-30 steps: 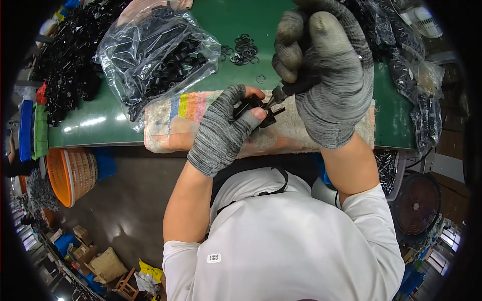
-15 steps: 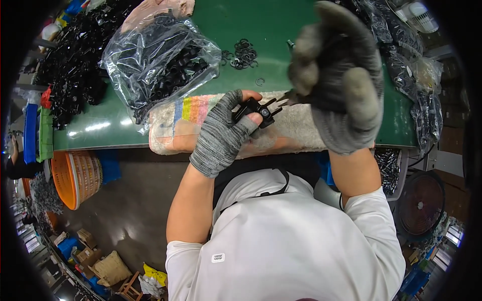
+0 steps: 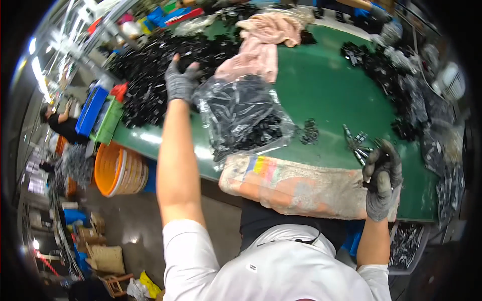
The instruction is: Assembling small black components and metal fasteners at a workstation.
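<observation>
Stretched out to the far left, my left hand, in a grey glove with bare fingertips, is open over a large heap of black parts. Its fingers are spread and nothing shows in them. My right hand, also gloved, is closed round a dark pointed tool, mostly hidden by the fingers, above the right end of a folded striped towel. Several slim metal pieces lie just left of that hand. A small pile of dark rings rests farther left.
A clear plastic bag of black parts stands between my arms, with a pink cloth behind it. More black parts and bags line the right side. Below the left edge are an orange basket and green and blue bins.
My left hand has left the towel and reached far left; the black part it held no longer shows in it. My right hand has moved right and lower. The view has shifted.
</observation>
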`<state>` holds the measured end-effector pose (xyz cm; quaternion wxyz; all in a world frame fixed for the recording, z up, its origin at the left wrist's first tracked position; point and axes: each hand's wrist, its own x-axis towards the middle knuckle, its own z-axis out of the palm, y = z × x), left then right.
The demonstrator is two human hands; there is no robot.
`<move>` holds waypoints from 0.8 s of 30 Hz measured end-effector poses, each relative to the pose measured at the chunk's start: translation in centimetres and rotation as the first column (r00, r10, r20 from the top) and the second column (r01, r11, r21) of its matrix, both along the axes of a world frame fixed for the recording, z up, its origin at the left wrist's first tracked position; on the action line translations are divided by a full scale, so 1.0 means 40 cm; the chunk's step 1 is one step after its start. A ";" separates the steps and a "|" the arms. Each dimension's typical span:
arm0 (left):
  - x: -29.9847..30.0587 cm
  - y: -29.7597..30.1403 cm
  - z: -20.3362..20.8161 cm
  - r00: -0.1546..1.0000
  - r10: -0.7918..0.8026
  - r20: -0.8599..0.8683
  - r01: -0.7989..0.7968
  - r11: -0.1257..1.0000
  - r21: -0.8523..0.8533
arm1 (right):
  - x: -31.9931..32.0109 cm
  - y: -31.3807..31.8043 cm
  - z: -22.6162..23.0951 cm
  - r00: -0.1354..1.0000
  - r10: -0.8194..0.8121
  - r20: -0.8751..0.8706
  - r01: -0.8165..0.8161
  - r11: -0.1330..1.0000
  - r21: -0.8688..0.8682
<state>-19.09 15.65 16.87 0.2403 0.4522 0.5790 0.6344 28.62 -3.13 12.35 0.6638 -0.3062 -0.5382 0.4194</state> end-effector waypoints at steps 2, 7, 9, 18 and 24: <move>-0.036 0.058 -0.028 0.997 0.004 -0.073 -0.019 0.977 -0.214 | 0.041 0.023 0.029 0.992 -0.071 0.106 0.080 0.993 -0.083; 0.188 -0.026 -0.113 0.951 -0.307 -0.048 0.296 0.942 -0.159 | 0.219 0.232 0.005 0.860 -0.330 0.389 0.420 0.891 -0.172; 0.281 -0.095 -0.136 0.898 -0.421 -0.123 0.409 0.905 -0.112 | 0.307 0.336 -0.003 0.750 -0.373 0.546 0.543 0.818 -0.188; 0.591 -0.288 -0.345 0.737 -0.614 0.284 0.634 0.773 0.025 | 0.401 0.928 -0.050 0.150 -0.236 0.960 0.690 0.720 0.069; 0.603 -0.218 -0.362 0.751 -0.390 -0.533 0.418 0.905 -0.074 | 0.301 1.318 -0.020 -0.113 -0.087 0.990 0.478 0.868 0.131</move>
